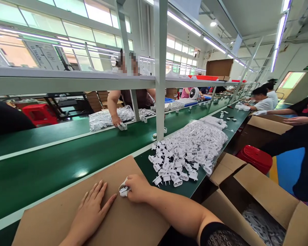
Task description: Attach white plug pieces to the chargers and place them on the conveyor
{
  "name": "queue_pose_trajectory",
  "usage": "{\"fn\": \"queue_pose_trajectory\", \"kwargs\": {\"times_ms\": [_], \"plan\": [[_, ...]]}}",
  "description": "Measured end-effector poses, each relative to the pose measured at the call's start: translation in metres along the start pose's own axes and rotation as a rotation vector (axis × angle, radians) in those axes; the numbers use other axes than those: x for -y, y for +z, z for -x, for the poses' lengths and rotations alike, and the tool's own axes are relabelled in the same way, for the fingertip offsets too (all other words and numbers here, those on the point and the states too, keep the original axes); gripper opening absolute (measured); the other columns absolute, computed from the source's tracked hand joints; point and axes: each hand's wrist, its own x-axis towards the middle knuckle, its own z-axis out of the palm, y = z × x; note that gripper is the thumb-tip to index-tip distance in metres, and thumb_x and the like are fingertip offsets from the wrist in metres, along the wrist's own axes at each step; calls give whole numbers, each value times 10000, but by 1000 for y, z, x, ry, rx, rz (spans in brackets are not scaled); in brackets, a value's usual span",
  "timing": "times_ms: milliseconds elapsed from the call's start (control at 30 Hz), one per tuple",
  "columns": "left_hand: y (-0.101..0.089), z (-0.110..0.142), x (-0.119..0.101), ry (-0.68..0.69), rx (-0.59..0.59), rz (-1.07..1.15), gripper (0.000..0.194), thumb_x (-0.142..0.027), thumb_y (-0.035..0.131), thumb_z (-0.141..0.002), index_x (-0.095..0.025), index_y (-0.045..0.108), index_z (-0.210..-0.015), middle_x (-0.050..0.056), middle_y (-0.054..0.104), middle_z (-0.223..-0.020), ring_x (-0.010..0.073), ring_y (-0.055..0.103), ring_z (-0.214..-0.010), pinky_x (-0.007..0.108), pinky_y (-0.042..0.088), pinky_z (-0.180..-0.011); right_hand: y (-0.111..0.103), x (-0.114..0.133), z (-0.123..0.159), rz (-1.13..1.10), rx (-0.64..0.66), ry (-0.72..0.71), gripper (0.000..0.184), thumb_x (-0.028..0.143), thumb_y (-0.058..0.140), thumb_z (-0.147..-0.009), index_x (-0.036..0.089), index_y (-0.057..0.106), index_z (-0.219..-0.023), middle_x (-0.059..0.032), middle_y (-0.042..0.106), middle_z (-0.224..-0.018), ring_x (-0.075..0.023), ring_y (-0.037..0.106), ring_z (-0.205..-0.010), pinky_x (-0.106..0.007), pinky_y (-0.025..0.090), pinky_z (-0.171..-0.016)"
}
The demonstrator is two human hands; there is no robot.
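My left hand [92, 208] lies flat and open on a brown cardboard sheet [66, 212], fingers stretched toward my right hand. My right hand [137, 188] is closed around a small white plug part [123, 190] held against the sheet. Just to the right, a pile of white plug parts [174, 164] spreads over the green bench, and several more sit in a clear plastic bag [202, 136] behind it.
A green conveyor belt [66, 153] runs past the cardboard sheet. A grey rack post [160, 68] stands behind the pile. Open cardboard boxes [261, 198] and a red stool [255, 158] are at my right. A person across the belt handles parts; others work farther along.
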Motion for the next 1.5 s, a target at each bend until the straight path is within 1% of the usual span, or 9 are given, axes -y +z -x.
{"fn": "queue_pose_trajectory", "kwargs": {"times_ms": [233,400,667,767,867,967,1167,1333,1500], "plan": [[-4,0,-3,-7,-6,11,905,-681,291,-892,-79,497,-1536,129,381,-1656,327,317,-1563,546,249,-1292,-1,1,0,13,-2,-16,65,164,709,-789,173,685,-848,-24,610,-876,-188,591,-844,-269,387,-659],[-5,1,-4,-1,-19,4,896,-673,291,-904,-72,493,-1536,135,378,-1658,328,316,-1564,548,249,-1292,-1,0,1,-25,0,-6,145,146,713,-779,193,712,-917,-25,617,-893,-198,598,-874,-269,414,-697],[-8,1,-7,-7,2,-10,823,-650,308,-952,-117,474,-1556,114,353,-1677,302,298,-1574,510,244,-1301,-2,-1,2,-77,-11,1,123,110,686,-796,177,711,-895,-39,632,-933,-198,589,-899,-277,408,-719],[-8,1,-9,6,-14,-14,785,-619,346,-970,-110,473,-1553,121,357,-1673,298,298,-1574,502,244,-1300,-3,-1,2,-119,-22,4,144,65,673,-785,171,704,-877,-41,629,-930,-195,583,-906,-278,411,-748],[-8,1,-11,18,-26,-11,751,-599,380,-982,-117,477,-1550,131,363,-1669,300,313,-1567,511,245,-1297,-3,-1,1,-136,-18,9,123,47,652,-795,156,687,-841,-51,621,-931,-192,572,-881,-284,405,-743],[-8,1,-12,23,-44,2,730,-598,399,-990,-135,482,-1548,139,373,-1663,305,327,-1560,521,246,-1294,-3,-2,1,-159,-24,7,149,36,642,-800,165,686,-858,-44,615,-934,-188,563,-873,-283,401,-745],[-7,1,-13,32,-60,13,744,-620,407,-1002,-123,475,-1552,156,362,-1665,319,319,-1563,530,250,-1294,-3,-3,1,-213,-41,8,211,-21,622,-772,173,677,-833,-26,601,-895,-181,571,-877,-274,403,-755],[-5,2,-12,47,-84,29,735,-632,404,-1004,-154,471,-1559,146,368,-1666,316,325,-1560,531,245,-1291,-5,-2,2,-253,-45,3,249,-43,614,-763,178,680,-858,-17,606,-897,-167,577,-860,-260,400,-738],[-6,1,-12,41,-61,25,745,-632,390,-1008,-141,465,-1563,141,356,-1671,308,318,-1564,515,241,-1294,-6,-2,2,-253,-48,27,225,-49,614,-750,173,639,-774,-8,579,-861,-158,552,-824,-261,376,-717]]}}
